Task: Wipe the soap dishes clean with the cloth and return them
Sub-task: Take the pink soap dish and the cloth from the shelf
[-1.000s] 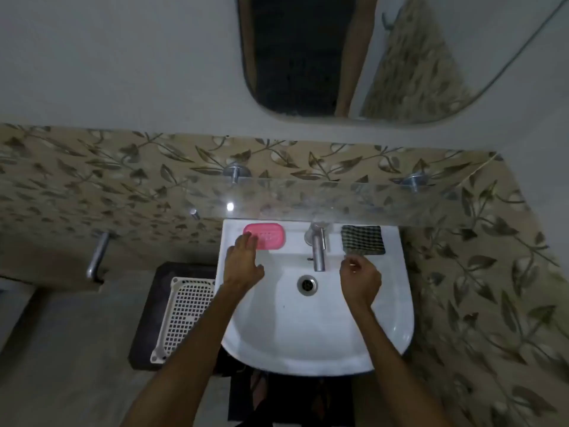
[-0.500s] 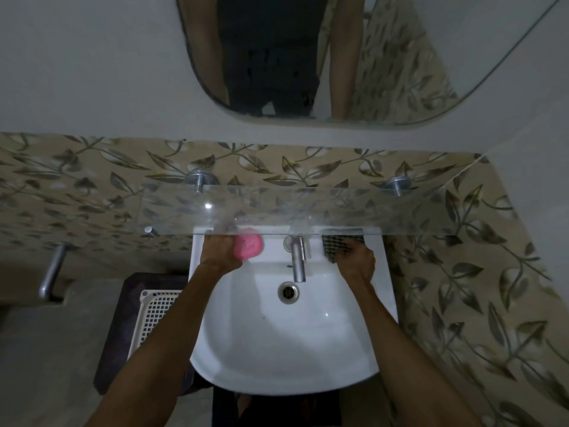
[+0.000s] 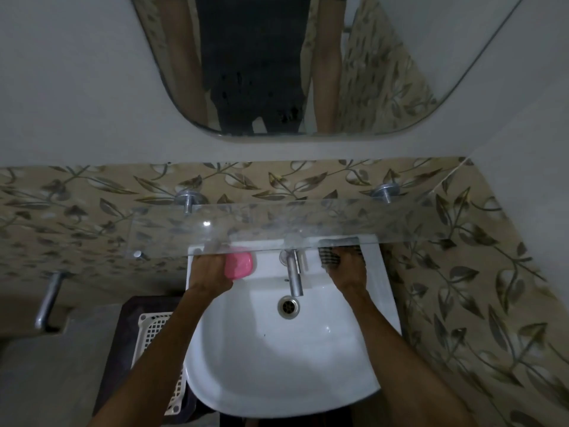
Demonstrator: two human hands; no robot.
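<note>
At the far left corner of the white sink (image 3: 308, 365), your left hand (image 3: 209, 272) is curled around the pink soap dish (image 3: 238, 265); the fingers close on its left side while the right part of the dish shows clear of the hand, tilted a little above the sink's back ledge. Your fingertips there run under the near edge of the glass shelf (image 3: 277, 223), so how far they wrap cannot be told exactly. Over on the far right of the ledge, your right hand (image 3: 348, 269) lies on the checked cloth (image 3: 329, 255), fingers bent down onto it; part of the cloth shows to the left of the hand and the rest is under it or blurred through the glass. Whether the cloth is pinched or only pressed flat cannot be told. Between your two hands stands the metal tap (image 3: 294, 272), its spout reaching toward you over the bowl, with the drain (image 3: 288, 306) just nearer. Both forearms come in from the near edge, one on each side of the bowl. Above the shelf, the leaf-patterned tiles (image 3: 92, 192) run across the wall, and the mirror (image 3: 277, 57) higher up reflects dark clothing and two arms. To the left of the sink, low down, sits a white lattice basket (image 3: 151, 331), and further left a metal handle (image 3: 46, 300)
</note>
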